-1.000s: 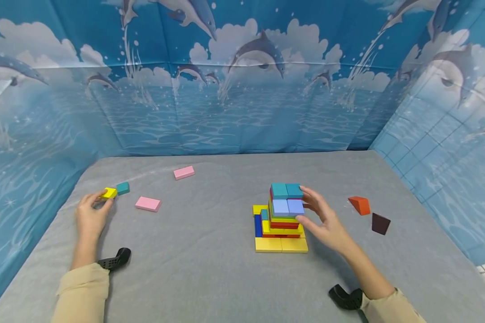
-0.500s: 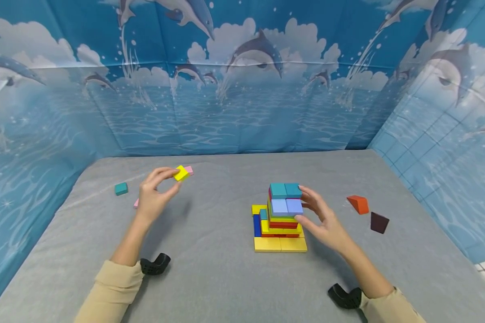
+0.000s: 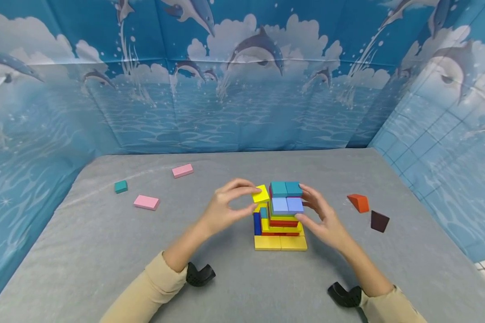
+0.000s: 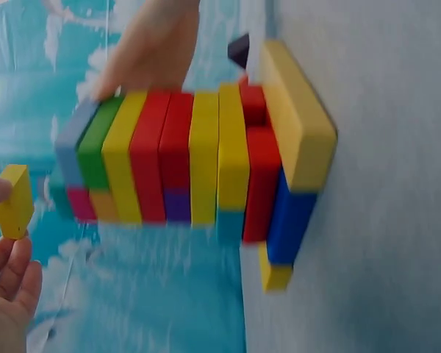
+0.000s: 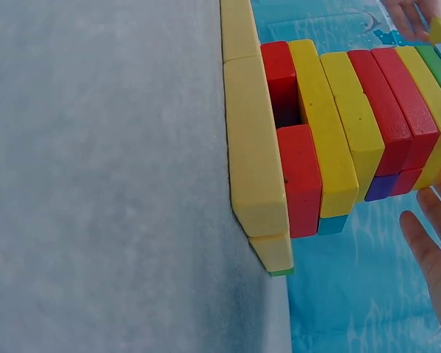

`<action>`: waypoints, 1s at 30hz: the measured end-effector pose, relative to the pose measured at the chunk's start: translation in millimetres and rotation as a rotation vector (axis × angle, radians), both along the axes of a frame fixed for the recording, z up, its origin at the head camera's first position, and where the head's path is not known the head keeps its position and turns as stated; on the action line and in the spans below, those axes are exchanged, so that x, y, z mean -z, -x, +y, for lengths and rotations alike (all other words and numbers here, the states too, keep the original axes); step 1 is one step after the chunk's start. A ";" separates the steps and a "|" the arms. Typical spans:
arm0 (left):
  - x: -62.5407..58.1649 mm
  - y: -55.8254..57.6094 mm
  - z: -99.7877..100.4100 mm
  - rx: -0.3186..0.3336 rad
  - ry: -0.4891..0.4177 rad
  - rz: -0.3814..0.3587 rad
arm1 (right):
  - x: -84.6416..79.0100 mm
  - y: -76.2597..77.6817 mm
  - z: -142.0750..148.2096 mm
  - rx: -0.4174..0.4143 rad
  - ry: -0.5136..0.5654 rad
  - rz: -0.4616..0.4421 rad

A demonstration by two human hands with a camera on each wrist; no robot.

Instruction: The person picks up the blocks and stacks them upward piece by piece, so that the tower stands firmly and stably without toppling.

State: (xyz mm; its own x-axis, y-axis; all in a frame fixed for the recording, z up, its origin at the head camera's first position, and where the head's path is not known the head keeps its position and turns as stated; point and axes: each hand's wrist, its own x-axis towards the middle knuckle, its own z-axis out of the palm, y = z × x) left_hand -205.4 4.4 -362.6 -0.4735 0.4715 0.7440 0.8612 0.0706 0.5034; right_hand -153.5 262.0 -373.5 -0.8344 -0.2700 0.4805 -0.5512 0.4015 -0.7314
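Note:
My left hand [image 3: 226,206] pinches a small yellow block [image 3: 260,194] between thumb and fingers. It holds that block beside the upper left of a tower of coloured blocks [image 3: 284,220]. In the left wrist view, the yellow block [image 4: 15,202] shows a gap from the tower's layers. Two teal blocks [image 3: 286,189] top the stack, above light blue ones [image 3: 288,206]; pale yellow blocks [image 3: 280,242] form the front of its base. At the tower's right side is my right hand [image 3: 325,224], fingers relaxed and fingertips by the upper layers; whether they press is unclear.
On the grey cloth, two pink blocks [image 3: 147,202] and a teal block [image 3: 121,186] lie to the left. An orange wedge [image 3: 359,203] and a dark brown block [image 3: 379,221] lie to the right. A dolphin-print curtain [image 3: 242,107] hangs behind.
From the far left beside the loose teal block, my left hand has lifted the yellow block and carried it right to the tower. My right hand has stayed in place.

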 end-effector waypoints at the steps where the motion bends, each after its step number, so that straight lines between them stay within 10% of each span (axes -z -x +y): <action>1: -0.5 -1.6 5.3 0.019 0.014 0.006 | 3.2 1.9 1.9 -0.001 -0.001 0.000; 18: 3.3 -4.5 33.5 -0.029 0.149 0.207 | 23.5 14.2 14.2 -0.044 0.010 0.040; 30: 5.5 0.2 38.3 -0.045 0.159 0.175 | 24.1 14.6 15.0 -0.054 0.003 0.050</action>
State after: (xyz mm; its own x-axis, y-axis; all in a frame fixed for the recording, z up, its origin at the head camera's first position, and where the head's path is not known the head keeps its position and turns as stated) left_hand -205.6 42.7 -368.1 -0.3668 0.5709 0.7345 0.9286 0.1770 0.3262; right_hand -168.2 277.0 -397.7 -0.7936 -0.3121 0.5223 -0.6078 0.3680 -0.7037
